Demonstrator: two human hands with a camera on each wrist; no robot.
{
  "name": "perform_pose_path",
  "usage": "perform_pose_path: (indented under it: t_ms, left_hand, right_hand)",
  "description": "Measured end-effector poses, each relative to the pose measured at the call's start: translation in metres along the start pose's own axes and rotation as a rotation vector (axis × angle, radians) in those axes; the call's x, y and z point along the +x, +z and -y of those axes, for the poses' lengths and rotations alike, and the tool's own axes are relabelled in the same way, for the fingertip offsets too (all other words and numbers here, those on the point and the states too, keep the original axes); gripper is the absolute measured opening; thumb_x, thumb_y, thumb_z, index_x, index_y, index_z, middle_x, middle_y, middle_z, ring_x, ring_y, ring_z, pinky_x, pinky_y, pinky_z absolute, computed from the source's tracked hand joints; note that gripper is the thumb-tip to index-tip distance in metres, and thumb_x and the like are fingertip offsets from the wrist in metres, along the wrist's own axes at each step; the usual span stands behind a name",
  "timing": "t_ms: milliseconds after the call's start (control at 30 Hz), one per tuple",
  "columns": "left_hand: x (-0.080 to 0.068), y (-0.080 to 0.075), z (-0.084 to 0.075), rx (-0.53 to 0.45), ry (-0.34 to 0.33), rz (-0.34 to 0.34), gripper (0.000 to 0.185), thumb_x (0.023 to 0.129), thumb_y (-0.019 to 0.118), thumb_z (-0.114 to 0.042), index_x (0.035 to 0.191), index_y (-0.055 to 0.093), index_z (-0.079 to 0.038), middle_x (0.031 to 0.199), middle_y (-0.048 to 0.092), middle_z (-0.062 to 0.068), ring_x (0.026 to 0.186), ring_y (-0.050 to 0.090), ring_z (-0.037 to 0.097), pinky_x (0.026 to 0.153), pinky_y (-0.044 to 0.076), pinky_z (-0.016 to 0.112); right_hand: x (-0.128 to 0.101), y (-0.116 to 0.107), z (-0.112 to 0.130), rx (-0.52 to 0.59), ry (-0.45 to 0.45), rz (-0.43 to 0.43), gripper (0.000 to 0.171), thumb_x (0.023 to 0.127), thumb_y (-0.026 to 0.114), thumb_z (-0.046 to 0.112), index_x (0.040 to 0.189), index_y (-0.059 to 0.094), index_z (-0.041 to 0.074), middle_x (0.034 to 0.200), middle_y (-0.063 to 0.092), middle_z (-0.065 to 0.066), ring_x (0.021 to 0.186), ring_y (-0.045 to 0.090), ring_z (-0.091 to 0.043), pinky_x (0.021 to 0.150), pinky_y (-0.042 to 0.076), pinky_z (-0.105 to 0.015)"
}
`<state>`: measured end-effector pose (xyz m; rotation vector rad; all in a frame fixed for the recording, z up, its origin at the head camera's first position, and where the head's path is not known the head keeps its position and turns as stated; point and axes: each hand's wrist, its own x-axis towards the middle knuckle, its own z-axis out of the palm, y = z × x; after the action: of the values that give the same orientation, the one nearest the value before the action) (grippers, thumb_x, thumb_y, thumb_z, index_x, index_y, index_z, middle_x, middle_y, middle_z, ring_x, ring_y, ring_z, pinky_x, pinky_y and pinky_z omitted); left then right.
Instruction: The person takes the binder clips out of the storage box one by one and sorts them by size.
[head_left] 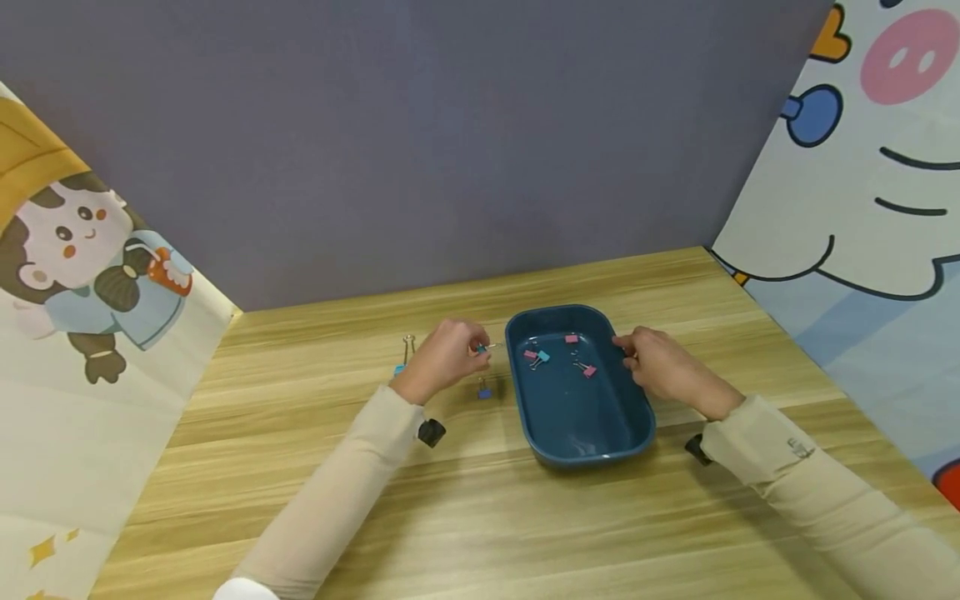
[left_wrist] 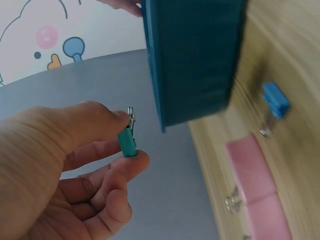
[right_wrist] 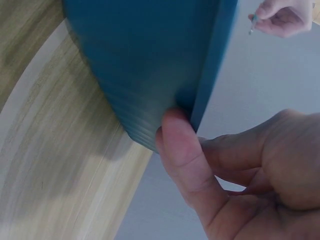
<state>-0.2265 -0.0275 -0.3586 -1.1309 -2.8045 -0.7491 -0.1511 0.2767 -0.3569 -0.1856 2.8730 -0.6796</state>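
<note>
Between thumb and fingers, my left hand point(head_left: 452, 354) pinches a small teal binder clip point(left_wrist: 128, 142), held in the air just left of a dark blue plastic tray point(head_left: 588, 429). The tray contains several small binder clips, among them a pink clip point(head_left: 590, 371) and a light blue clip point(head_left: 543, 357). My right hand point(head_left: 663, 367) grips the tray's right rim; in the right wrist view a finger presses the outer wall below the lip. On the table near my left hand lies a blue binder clip point(head_left: 484, 393).
A light blue binder clip point(head_left: 400, 369) with long wire handles is partly hidden behind the left forearm. Larger pink clips point(left_wrist: 252, 170) lie on the table in the left wrist view. A grey panel point(head_left: 420, 167) borders the wooden table point(head_left: 465, 533) at the back.
</note>
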Motion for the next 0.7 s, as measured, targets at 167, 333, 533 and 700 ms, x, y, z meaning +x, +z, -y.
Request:
perform_pose_path:
  t_ms: [167,333,533,700]
  left_hand:
    - [-0.012,0.002,0.011,0.058,0.006,-0.001,0.013,0.083,0.073,-0.016,0.088,0.074,-0.003,0.081,0.069,0.003,0.068,0.061,0.01,0.062,0.05,0.023]
    - [-0.026,0.005,0.02,0.072,-0.067,0.067,0.011,0.084,0.072,-0.009,0.089,0.072,0.0,0.08,0.068,0.007,0.061,0.058,0.009,0.057,0.049,0.02]
    - [-0.035,0.011,0.026,0.055,-0.173,0.131,0.007,0.083,0.073,-0.009,0.082,0.072,-0.002,0.073,0.066,0.005,0.053,0.054,0.009,0.051,0.047,0.021]
    - [-0.037,0.018,0.028,0.03,-0.25,0.205,0.023,0.085,0.072,-0.012,0.064,0.063,-0.003,0.054,0.05,-0.003,0.045,0.04,0.007,0.045,0.038,0.021]
  right_hand:
    - [-0.001,0.0,0.0,0.042,0.016,0.017,0.027,0.092,0.045,-0.01,0.117,0.049,-0.017,0.137,0.04,-0.03,0.067,0.053,-0.018,0.05,0.042,-0.026]
    - [0.0,-0.002,-0.001,0.041,0.015,0.009,0.023,0.092,0.045,-0.011,0.113,0.05,-0.017,0.136,0.041,-0.03,0.082,0.059,-0.023,0.052,0.042,-0.026]
    - [0.0,-0.003,0.0,0.047,0.019,0.018,0.02,0.092,0.044,-0.011,0.11,0.051,-0.016,0.136,0.04,-0.031,0.075,0.056,-0.019,0.051,0.04,-0.026]
    - [0.001,-0.001,-0.001,0.044,0.011,0.019,0.019,0.091,0.044,-0.011,0.109,0.052,-0.015,0.136,0.04,-0.031,0.072,0.056,-0.02,0.05,0.04,-0.026]
